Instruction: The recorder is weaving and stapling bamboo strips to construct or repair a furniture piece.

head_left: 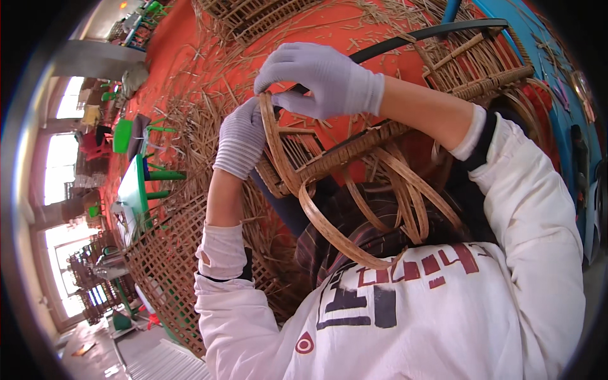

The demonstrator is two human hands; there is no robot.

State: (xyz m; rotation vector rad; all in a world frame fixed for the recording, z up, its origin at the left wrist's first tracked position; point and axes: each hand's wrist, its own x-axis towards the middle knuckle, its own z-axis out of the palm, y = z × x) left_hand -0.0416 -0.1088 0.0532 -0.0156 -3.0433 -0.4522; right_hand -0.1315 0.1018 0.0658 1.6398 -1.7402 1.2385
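Now, over on the far left, a green chair (122,135) stands on the red floor (171,57), and an open lattice panel (168,266) leans in nearer to us. Cut strips litter the ground beside it, a thick scatter (196,142) of them.

Moving right, here's the left hand (242,140), in a striped glove, raised against the top of a flat brown strip (273,142); its fingertips are tucked out of sight, so whether it grips, I cannot tell. The strip drops from there past the near left corner of the wicker basket (351,152), and curved lengths (335,237) hang over the person's lap.

Just right of the left hand comes the right hand (316,79), gloved too, bent over from the far side, thumb and fingers closed on the strip's upper end. The basket sits below both hands, tilted, its body stretching away to the right.

And how far along? The basket looks well advanced: the near rim is tightly bound and the slatted side on the right is in place. Still, those hanging lengths look unfastened, and the dark curved handle (437,35) arching above is bare along much of its run, so some binding seems left. Farthest right, the blue table (563,117) closes the scene, with more strip scraps lying on it.
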